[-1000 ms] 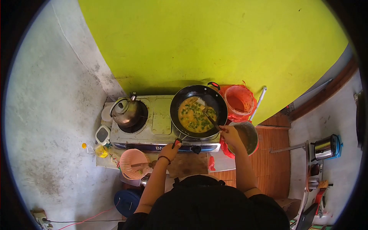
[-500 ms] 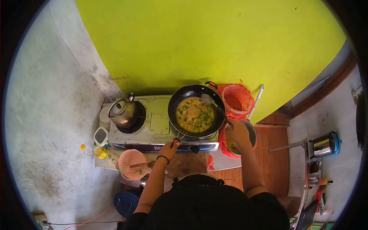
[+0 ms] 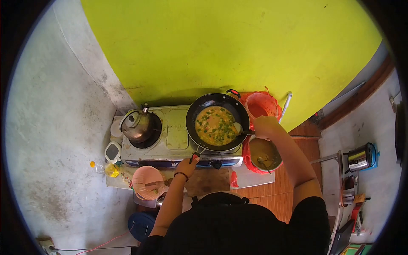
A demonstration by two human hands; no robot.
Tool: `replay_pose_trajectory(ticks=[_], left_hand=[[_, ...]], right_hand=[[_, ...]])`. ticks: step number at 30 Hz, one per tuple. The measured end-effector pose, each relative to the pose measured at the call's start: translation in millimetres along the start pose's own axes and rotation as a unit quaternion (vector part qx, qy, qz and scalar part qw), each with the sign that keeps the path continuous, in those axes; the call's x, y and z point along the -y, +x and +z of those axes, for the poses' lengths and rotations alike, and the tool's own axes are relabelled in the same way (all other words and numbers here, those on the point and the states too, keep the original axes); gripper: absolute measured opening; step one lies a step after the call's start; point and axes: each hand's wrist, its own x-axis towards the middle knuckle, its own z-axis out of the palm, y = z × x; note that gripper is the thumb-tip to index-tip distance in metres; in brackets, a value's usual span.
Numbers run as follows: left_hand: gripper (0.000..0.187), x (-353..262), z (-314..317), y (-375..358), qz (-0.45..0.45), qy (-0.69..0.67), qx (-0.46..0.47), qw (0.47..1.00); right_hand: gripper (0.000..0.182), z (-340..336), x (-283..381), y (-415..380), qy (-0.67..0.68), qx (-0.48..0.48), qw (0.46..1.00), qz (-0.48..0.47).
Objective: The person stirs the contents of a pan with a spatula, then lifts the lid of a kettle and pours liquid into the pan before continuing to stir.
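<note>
We judge the wok on the stove's right burner heavy, hot and sloshing with soupy food; our left hand grips its handle, our right hand a spatula.

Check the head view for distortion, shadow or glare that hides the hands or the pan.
Head view: strong fisheye bend and black corners; daylight even, soft shadow behind the wok; no glare on the food. Left hand on the wok handle and right hand on the spatula are small but sharp.

Right hand apparently holds spatula in wok.
</note>
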Motion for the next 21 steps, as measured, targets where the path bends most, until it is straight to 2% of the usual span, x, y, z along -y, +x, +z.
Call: replay_pose_trajectory(ticks=[6, 9, 12, 15, 18, 21], left_hand=[[0.062, 2, 2, 0, 0.009, 0.018, -0.021, 1.000], [0.064, 3, 2, 1, -0.004, 0.009, -0.013, 1.000], [0.065, -12, -7, -8, -0.021, 0.012, 0.008, 1.000], [0.065, -21, -12, -15, -0.020, 0.012, 0.010, 1.000], [0.064, -16, -11, -12, -0.026, -0.002, 0.018, 0.999], [0.063, -1, -3, -2, -0.029, -0.009, 0.022, 0.999]], right_hand=[[0.016, 6, -15, 20, 0.164, 0.103, 0.981, 0.000], [0.017, 22, -13, 21, 0.240, 0.109, 0.963, -0.050], [0.024, 48, -8, 28, 0.316, 0.107, 0.934, -0.130], [0.031, 65, 5, 26, 0.365, 0.065, 0.922, -0.114], [0.038, 82, 15, 32, 0.407, 0.068, 0.908, -0.076], [0.038, 106, 21, 38, 0.484, 0.040, 0.870, -0.082]])
